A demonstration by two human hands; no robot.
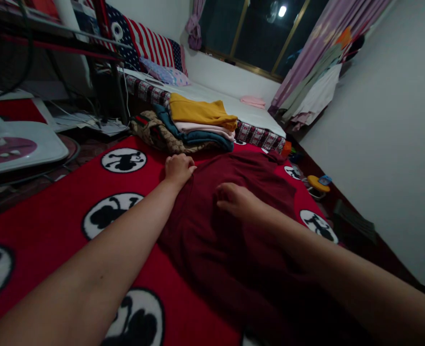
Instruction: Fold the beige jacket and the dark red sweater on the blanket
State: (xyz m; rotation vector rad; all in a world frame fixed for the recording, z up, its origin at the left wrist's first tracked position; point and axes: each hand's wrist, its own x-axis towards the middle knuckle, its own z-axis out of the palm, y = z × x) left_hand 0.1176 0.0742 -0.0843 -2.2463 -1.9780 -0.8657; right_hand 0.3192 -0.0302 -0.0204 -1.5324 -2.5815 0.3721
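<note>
A maroon garment point(248, 168) lies spread and wrinkled over a red blanket with black-and-white round prints point(68, 192). At its left edge, my left hand point(179, 169) is closed, thumb and curled fingers on the cloth border. My right hand point(236, 199) hovers just over the middle of the garment, fingers curled in toward the thumb; no cloth shows lifted in them. Beyond my left hand sits a stack of folded clothes: a mustard-yellow piece point(201, 110) on top, pink and teal ones below, and a brown patterned piece point(155, 132) at the left.
Behind the stack stands a white-topped bed point(212, 89) with a pillow point(167, 74) and a folded pink cloth point(253, 101). A desk with cables point(54, 41) and a white-and-purple appliance point(21, 146) are at the left. Clothes point(317, 96) hang by the right wall, above a yellow stool point(318, 183).
</note>
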